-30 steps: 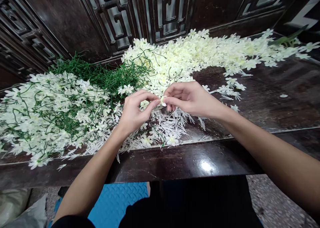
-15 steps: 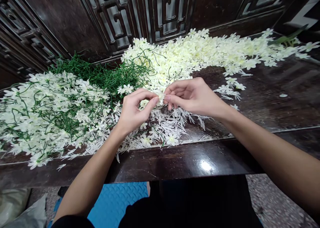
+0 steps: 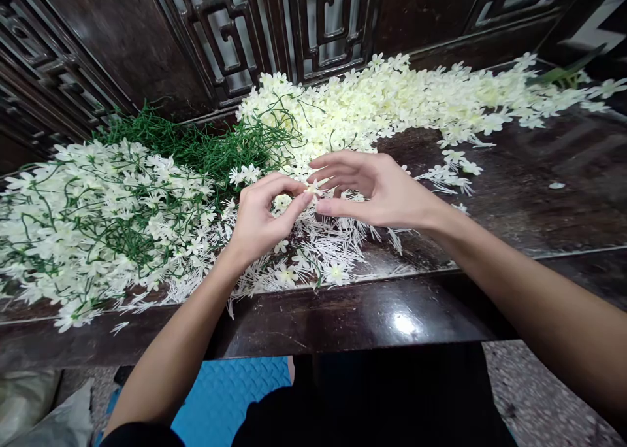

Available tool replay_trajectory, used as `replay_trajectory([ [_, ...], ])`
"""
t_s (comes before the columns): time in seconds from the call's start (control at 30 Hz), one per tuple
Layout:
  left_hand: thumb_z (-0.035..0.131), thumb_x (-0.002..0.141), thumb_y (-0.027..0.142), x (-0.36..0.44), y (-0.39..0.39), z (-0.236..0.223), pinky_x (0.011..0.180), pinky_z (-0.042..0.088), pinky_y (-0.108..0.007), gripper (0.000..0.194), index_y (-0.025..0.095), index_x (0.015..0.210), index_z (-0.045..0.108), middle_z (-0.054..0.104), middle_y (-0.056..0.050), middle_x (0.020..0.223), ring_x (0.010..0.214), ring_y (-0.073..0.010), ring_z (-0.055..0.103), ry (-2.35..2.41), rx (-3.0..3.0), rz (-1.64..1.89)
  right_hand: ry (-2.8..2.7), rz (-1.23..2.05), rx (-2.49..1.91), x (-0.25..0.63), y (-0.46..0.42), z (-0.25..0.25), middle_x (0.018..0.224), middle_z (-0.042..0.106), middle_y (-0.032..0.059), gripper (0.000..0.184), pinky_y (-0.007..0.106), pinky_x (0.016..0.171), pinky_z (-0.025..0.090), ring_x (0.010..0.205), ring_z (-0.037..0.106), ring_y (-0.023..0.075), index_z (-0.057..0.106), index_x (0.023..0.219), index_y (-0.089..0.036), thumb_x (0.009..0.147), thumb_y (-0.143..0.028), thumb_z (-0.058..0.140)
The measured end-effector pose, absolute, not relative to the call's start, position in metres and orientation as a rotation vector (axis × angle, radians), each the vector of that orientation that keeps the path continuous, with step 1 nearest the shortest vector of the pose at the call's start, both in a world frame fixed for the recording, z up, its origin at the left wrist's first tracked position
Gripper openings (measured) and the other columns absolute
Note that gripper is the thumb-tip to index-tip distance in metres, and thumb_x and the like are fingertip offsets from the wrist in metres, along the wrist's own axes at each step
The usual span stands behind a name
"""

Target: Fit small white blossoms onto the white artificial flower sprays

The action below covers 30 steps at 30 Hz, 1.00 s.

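Where a carved backrest of dark brown wooden latticework (image 3: 326, 35) rises at the rear, a glossy dark brown wooden bench seat (image 3: 563, 231) spans the view. Below its front edge show a bright blue textured mat (image 3: 232, 401), a grey speckled floor (image 3: 533, 395) and pale crumpled sacks (image 3: 27, 401) at the lower left. On the seat, a mound of white artificial flowers with green stems (image 3: 98, 218) fills the left, a tangle of thin green stems (image 3: 191, 149) lies behind it, and a long heap of cream-white flower heads (image 3: 411, 100) runs along the back to the right. Thin white thread-like strands (image 3: 337, 241) are strewn beneath the hands.

The left hand (image 3: 264, 215) pinches a small cream-white artificial flower (image 3: 314, 188) between thumb and forefinger, above the strands and in front of the heap. The right hand (image 3: 375, 189) is loosely open just beside it, thumb well parted from the fingers; whether a fingertip touches the flower, I cannot tell.

Half a second ago, the right thumb and forefinger were close together at the flower; now they have spread, while the left hand's pinch is unchanged.
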<state>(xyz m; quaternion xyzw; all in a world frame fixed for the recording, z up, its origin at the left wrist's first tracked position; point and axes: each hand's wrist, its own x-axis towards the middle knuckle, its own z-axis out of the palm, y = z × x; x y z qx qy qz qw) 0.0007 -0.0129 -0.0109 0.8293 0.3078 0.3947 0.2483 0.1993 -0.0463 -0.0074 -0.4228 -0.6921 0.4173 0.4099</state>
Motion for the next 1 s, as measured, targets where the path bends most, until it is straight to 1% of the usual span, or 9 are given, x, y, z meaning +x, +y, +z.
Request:
replay_trajectory([
  [0.07, 0.066, 0.082, 0.023, 0.001, -0.013, -0.011, 0.073, 0.052, -0.031, 0.007, 0.018, 0.077, 0.068, 0.069, -0.004, 0.078, 0.075, -0.0159, 0.062, 0.838, 2.27, 1.081, -1.718, 1.046, -1.045, 0.197, -0.046, -0.01, 0.112, 0.069, 0.0069, 0.038, 0.046, 0.096, 0.052, 0.101, 0.065, 0.0247, 0.069, 0.108, -0.022, 0.074, -0.036, 0.076],
  [0.13, 0.066, 0.082, 0.024, 0.001, -0.013, -0.012, 0.072, 0.052, -0.031, 0.008, 0.018, 0.077, 0.068, 0.069, -0.004, 0.078, 0.075, -0.016, 0.063, 0.836, 2.278, 1.083, -1.673, 1.029, -1.031, 0.193, -0.046, -0.011, 0.094, 0.073, 0.0064, 0.022, 0.043, 0.085, 0.056, 0.086, 0.068, 0.0222, 0.073, 0.09, -0.019, 0.077, -0.037, 0.073],
  [0.23, 0.067, 0.083, 0.026, 0.0, -0.01, -0.012, 0.072, 0.052, -0.03, 0.009, 0.018, 0.08, 0.069, 0.07, -0.004, 0.08, 0.076, -0.0157, 0.063, 0.823, 2.28, 1.086, -1.626, 0.983, -1.053, 0.192, -0.047, -0.01, 0.085, 0.073, 0.0056, 0.017, 0.039, 0.077, 0.056, 0.078, 0.068, 0.0208, 0.074, 0.079, -0.021, 0.078, -0.037, 0.073],
  [0.37, 0.074, 0.078, 0.027, -0.003, -0.006, -0.012, 0.074, 0.052, -0.03, 0.016, 0.02, 0.092, 0.071, 0.072, -0.003, 0.085, 0.078, -0.0155, 0.064, 0.797, 2.386, 1.04, -1.597, 0.937, -1.102, 0.196, -0.047, -0.006, 0.084, 0.072, 0.0059, 0.017, 0.041, 0.076, 0.056, 0.078, 0.067, 0.0223, 0.072, 0.08, -0.02, 0.078, -0.037, 0.073],
  [0.5, 0.072, 0.08, 0.021, -0.005, -0.005, -0.013, 0.071, 0.054, -0.03, 0.009, 0.023, 0.089, 0.071, 0.072, 0.0, 0.081, 0.074, -0.0141, 0.064, 0.81, 2.478, 1.117, -1.607, 0.947, -1.164, 0.2, -0.046, -0.005, 0.082, 0.07, 0.006, 0.017, 0.043, 0.074, 0.055, 0.077, 0.065, 0.0236, 0.069, 0.082, -0.022, 0.079, -0.038, 0.071],
  [0.67, 0.073, 0.079, 0.022, -0.002, -0.013, -0.009, 0.075, 0.059, -0.03, 0.012, 0.022, 0.091, 0.069, 0.069, -0.001, 0.09, 0.08, -0.0141, 0.068, 0.894, 2.129, 1.404, -1.587, 1.012, -1.125, 0.198, -0.046, -0.005, 0.084, 0.071, 0.0056, 0.015, 0.041, 0.075, 0.055, 0.08, 0.067, 0.023, 0.067, 0.082, -0.02, 0.078, -0.034, 0.072],
  [0.8, 0.071, 0.081, 0.019, 0.002, -0.015, -0.008, 0.079, 0.062, -0.033, 0.006, 0.018, 0.086, 0.068, 0.068, -0.003, 0.088, 0.081, -0.0159, 0.071, 0.869, 1.89, 1.444, -1.528, 1.062, -1.086, 0.197, -0.046, -0.005, 0.087, 0.071, 0.0045, 0.014, 0.039, 0.074, 0.057, 0.082, 0.069, 0.023, 0.067, 0.074, -0.02, 0.074, -0.031, 0.075],
  [0.9, 0.071, 0.08, 0.018, 0.004, -0.015, -0.01, 0.073, 0.065, -0.032, 0.006, 0.015, 0.084, 0.067, 0.069, -0.003, 0.082, 0.079, -0.0174, 0.073, 0.817, 1.782, 1.39, -1.497, 1.115, -0.999, 0.196, -0.046, -0.006, 0.088, 0.071, 0.0045, 0.014, 0.036, 0.074, 0.059, 0.081, 0.07, 0.0211, 0.067, 0.069, -0.019, 0.072, -0.028, 0.077],
  [1.0, 0.071, 0.079, 0.02, 0.004, -0.015, -0.01, 0.061, 0.065, -0.026, 0.008, 0.014, 0.082, 0.066, 0.069, -0.004, 0.082, 0.076, -0.0178, 0.073, 0.843, 1.72, 1.318, -1.489, 1.145, -0.95, 0.195, -0.045, -0.008, 0.085, 0.071, 0.0042, 0.013, 0.034, 0.071, 0.06, 0.078, 0.07, 0.0189, 0.068, 0.068, -0.019, 0.071, -0.026, 0.078],
])
